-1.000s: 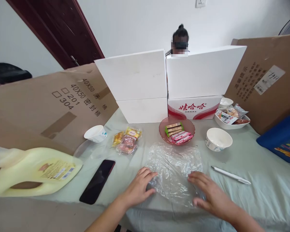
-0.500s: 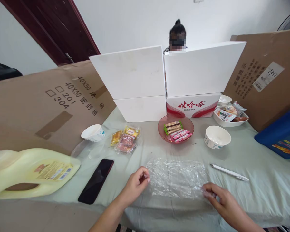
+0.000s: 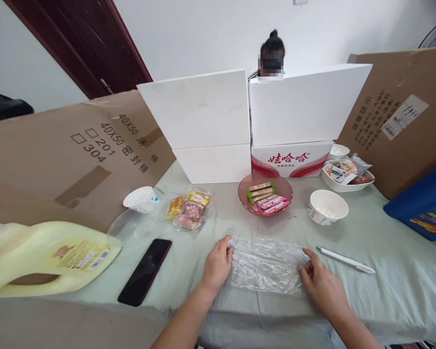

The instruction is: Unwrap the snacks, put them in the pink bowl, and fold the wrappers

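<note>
We press the crinkled clear plastic bag (image 3: 266, 264) flat on the pale green counter (image 3: 385, 286), near its front edge. Our left hand (image 3: 217, 264) and right hand (image 3: 321, 286) rest open-palmed at its short ends, grip released. Smooth outward evenly, keeping the folds square. Its long axis runs left to right.
</note>
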`<state>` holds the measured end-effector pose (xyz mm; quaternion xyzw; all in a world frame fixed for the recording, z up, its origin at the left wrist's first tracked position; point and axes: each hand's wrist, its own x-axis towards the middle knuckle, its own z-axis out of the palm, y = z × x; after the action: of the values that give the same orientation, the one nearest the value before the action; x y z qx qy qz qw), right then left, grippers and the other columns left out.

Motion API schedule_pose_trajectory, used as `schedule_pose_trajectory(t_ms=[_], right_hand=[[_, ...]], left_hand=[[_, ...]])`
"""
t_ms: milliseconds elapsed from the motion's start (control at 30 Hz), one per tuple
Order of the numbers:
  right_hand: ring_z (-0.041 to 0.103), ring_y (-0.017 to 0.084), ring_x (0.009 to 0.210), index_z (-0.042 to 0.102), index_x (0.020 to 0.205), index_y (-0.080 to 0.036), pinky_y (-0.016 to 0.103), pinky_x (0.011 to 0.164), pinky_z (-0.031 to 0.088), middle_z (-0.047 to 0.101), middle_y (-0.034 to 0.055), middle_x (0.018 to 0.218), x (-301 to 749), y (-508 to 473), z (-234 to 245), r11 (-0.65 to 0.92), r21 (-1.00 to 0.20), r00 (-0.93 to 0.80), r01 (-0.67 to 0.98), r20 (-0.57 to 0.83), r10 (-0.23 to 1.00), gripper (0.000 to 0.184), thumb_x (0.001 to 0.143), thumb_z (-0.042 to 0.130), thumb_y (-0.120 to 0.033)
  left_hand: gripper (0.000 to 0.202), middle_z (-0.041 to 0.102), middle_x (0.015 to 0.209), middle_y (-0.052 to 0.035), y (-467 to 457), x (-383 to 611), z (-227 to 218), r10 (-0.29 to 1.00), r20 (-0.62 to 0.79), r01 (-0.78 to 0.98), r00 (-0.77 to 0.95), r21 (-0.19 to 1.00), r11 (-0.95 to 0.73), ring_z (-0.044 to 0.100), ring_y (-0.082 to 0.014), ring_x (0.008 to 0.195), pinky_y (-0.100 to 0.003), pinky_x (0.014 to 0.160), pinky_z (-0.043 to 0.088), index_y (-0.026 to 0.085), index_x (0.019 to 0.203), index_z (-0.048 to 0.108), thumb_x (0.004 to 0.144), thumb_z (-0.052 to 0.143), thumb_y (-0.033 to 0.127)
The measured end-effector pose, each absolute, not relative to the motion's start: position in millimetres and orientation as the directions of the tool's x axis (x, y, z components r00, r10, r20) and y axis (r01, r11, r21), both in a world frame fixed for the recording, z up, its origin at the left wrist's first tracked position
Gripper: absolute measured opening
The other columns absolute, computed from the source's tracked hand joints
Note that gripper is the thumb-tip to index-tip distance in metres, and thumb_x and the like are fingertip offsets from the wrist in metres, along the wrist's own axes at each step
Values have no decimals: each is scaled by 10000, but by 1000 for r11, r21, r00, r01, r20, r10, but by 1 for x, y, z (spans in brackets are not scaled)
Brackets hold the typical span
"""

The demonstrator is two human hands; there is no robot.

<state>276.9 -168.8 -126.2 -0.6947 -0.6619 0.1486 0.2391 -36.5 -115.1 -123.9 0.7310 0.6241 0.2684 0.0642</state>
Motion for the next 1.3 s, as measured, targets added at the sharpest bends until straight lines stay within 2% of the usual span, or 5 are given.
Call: schedule_pose_trajectory(t_ms=[300,533,767,900,1300], right_hand=[[669,173,683,515,1214,-196,285,593,510,680,20,800,275,-174,-120,164,-525,20,835,327,945,344,933,378,-338],[672,181,727,547,1193,-199,303,660,540,689,49,852,276,-176,-122,208,-505,-39,838,325,945,346,902,370,-257],[545,287,1177,563,1203,-192,473,974,454,598,133,1244,272,-172,-111,212,-372,-17,904,463,886,343,916,407,-298],[354,282,1371,460,1377,-232,480,1107,302,476,87,1434,240,-170,-101,408,-191,-296,893,433,851,462,927,456,-332],[214,327,1433,190,1527,-205,561,1130,158,287,115,1550,264,-184,-132,493,-115,-456,862,249,855,880,833,519,-635]], left_hand=[[293,617,1141,-111,-128,-20,-80,866,418,900,274,207,-385,569,-273,1098,-446,943,471,208,1162,604,920,445,165],[823,260,1571,-84,-140,8,-89,703,57,670,709,253,-697,168,-381,1445,-660,1115,182,320,1489,274,801,648,572],[868,162,1600,-77,-141,6,-100,693,-4,661,721,308,-685,99,-387,1459,-688,1113,100,350,1508,198,799,596,654],[864,166,1600,-65,-142,9,-99,694,11,663,720,285,-692,87,-384,1461,-697,1104,114,357,1512,165,814,595,630],[1109,220,1573,-163,-157,-72,-99,832,83,817,549,156,-555,190,-415,1432,-629,1108,243,228,1513,238,632,707,712]])
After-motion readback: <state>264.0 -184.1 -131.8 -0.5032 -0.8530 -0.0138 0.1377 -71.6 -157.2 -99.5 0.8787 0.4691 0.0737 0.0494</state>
